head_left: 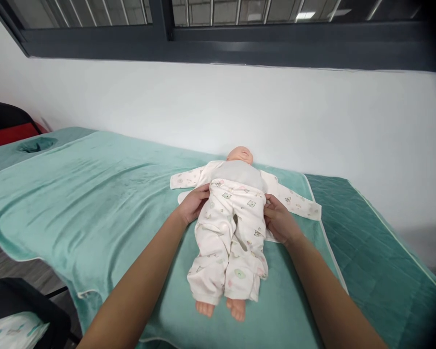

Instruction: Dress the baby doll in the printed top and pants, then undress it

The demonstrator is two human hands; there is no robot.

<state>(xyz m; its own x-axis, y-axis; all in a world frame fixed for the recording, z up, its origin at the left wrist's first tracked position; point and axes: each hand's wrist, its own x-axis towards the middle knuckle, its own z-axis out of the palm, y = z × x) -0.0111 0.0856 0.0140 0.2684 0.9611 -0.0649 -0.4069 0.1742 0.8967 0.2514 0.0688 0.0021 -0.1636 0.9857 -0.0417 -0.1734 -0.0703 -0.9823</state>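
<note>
A baby doll (240,154) lies on its back, its head toward the wall and its bare feet toward me. White printed pants (218,232) cover its legs, with an open slit at the crotch. Above the waistband, the chest looks pale grey, and a white printed top (301,202) has its sleeves spread to both sides. My left hand (194,203) closes on the pants at the left of the waist. On the other side, my right hand (279,220) grips the pants' right edge, its fingertips partly hidden by the cloth.
A green blanket (76,194) with soft folds spreads under the doll, over a darker quilted cover (378,242). Behind stands a white wall (312,116) below a barred window. At lower left, a black chair (18,295) carries a white printed package (16,332).
</note>
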